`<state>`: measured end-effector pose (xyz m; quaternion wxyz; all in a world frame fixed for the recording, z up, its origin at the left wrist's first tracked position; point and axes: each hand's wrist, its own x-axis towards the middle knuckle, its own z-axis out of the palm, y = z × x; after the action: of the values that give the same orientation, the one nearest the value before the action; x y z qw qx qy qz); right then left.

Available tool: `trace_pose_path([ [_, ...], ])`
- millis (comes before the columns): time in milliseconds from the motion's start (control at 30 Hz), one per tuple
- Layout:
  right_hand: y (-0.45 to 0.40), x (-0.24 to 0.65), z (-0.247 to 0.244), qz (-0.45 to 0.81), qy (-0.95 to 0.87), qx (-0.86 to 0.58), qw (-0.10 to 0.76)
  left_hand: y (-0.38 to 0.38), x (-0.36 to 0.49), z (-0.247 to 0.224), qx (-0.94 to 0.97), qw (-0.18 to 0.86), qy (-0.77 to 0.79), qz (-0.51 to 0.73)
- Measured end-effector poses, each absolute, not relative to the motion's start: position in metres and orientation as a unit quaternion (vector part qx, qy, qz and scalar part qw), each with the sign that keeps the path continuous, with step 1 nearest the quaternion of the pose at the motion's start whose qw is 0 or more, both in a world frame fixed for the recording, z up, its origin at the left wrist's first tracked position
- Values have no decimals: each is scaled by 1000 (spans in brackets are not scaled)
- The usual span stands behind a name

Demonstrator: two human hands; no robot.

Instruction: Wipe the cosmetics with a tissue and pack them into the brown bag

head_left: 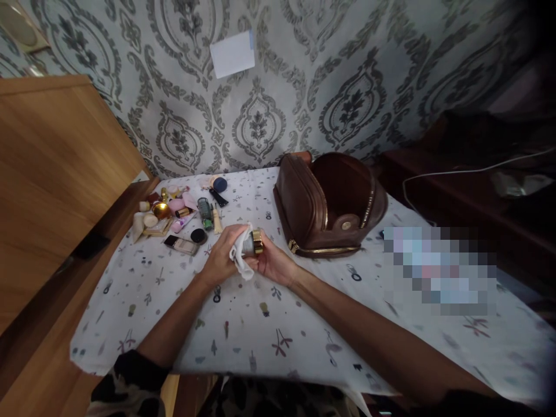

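In the middle of the head view, my left hand (221, 258) is closed around a white wipe (241, 267), pressing it to the side of a small container with a gold cap (258, 241). My right hand (278, 262) grips the same container from the right, its fingers partly hidden behind it. Whether the container is a jar or a bottle I cannot tell. Both hands are above the cloth-covered table (243, 324). A brown leather toiletry bag (304, 202) stands unzipped behind my right hand. To the left lie a compact (181, 244) and a round black lid (198, 236).
Several cosmetics sit in a cluster at the back left, among them a shiny gold round piece (161, 210), a green bottle (204, 211) and a cream tube (216, 220). A wooden panel (52, 174) borders the left side. A white cable (469, 170) runs at the right.
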<state>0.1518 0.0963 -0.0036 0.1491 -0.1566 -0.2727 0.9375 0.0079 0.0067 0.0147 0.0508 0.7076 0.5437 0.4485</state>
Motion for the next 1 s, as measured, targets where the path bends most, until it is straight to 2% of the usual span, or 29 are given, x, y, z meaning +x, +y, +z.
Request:
trace_pose_path([
  [300, 96, 154, -7, 926, -301, -156, 167, 11, 4, 9, 589, 141, 608, 513],
  [533, 97, 154, -8, 923, -316, -136, 175, 6, 3, 15, 676, 39, 554, 485],
  [700, 95, 150, -8, 933, -285, -144, 162, 8, 3, 7, 698, 17, 571, 431],
  [1000, 95, 155, -9, 924, -298, -137, 198, 9, -1, 5, 587, 129, 623, 500],
])
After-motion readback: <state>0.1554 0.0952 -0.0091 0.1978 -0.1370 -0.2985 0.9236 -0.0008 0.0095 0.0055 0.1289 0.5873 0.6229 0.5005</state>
